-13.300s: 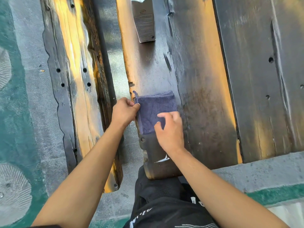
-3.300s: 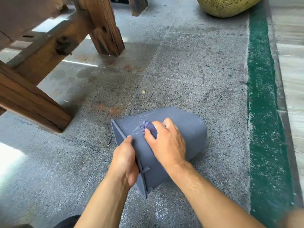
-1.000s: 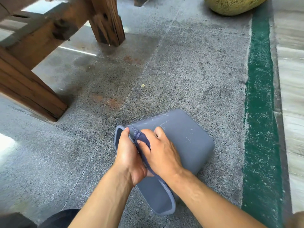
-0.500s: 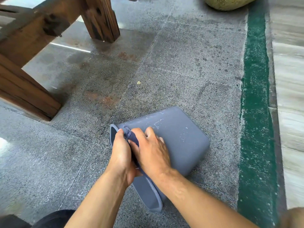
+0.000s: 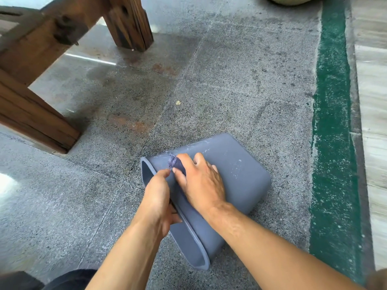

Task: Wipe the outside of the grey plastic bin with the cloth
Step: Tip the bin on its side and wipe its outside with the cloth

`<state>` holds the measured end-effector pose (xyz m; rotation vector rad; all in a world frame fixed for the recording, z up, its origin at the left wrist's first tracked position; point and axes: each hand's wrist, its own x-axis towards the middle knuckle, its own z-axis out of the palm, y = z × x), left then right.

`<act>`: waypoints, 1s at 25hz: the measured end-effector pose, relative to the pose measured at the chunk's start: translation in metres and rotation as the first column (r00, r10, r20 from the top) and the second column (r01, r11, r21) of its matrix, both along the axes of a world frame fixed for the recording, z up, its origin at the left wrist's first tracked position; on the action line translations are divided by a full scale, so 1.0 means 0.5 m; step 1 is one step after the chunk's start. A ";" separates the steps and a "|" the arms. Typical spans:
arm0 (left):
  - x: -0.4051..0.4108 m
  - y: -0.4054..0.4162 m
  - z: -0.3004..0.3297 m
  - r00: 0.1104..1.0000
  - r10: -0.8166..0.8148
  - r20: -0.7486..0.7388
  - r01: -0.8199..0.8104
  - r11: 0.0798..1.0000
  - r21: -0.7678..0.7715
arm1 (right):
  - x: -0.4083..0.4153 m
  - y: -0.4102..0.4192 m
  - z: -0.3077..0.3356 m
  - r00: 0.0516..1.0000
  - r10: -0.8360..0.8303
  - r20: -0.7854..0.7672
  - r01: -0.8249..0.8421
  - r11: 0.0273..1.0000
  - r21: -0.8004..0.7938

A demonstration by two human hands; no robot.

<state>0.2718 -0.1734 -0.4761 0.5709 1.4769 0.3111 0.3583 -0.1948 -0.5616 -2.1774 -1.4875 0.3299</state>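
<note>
Head view, one frame. Nearest me, at 7 o'clock on the bottom edge, a dark trouser leg (image 5: 69, 279); both bare forearms run up from the bottom toward centre.

Left hand (image 5: 158, 197): fingers curled over the rim of the grey plastic bin (image 5: 240, 185), thumb side up, gripping the open end. Right hand (image 5: 202, 185): palm down on the bin's upper side wall, fingers bent over the cloth (image 5: 174, 162), pinning it to the plastic. Only a small bunched purple-blue corner of the cloth shows past the fingertips; the rest is hidden beneath the palm. The two hands sit just beside each other, nearly touching at the rim.

The bin lies on its side on the floor (image 5: 230, 91), just below frame centre, mouth toward 7 o'clock, closed base toward 2 o'clock. Pale scuff marks (image 5: 237, 168) show on its upper face beyond the right hand.

Floor is speckled grey stone with tile joints and rusty stains (image 5: 134, 124) at 11 o'clock from the bin; a small pale scrap (image 5: 178, 102) lies further out at 12. Wooden bench legs (image 5: 37, 114) stand at 9 to 11 o'clock, well apart from the bin. A green painted strip (image 5: 333, 122) runs along 3 o'clock, pale paving (image 5: 372, 101) beyond it. At the far top edge, 1 o'clock, a yellowish rounded object (image 5: 293, 0), mostly cropped; I cannot tell what it is.
</note>
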 end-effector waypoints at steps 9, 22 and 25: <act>-0.020 0.003 -0.038 0.993 -0.020 -0.114 0.026 0.998 0.051 | 0.060 0.033 -0.050 0.999 -0.038 0.022 0.039 0.999 -0.030; -0.021 0.006 -0.061 0.987 -0.047 -0.154 0.076 0.979 0.188 | 0.240 0.048 -0.096 0.977 -0.213 -0.003 0.210 0.967 -0.145; -0.028 0.016 -0.077 0.991 -0.036 -0.132 0.057 0.985 0.161 | 0.277 0.042 -0.107 0.975 -0.219 0.039 0.223 0.963 -0.149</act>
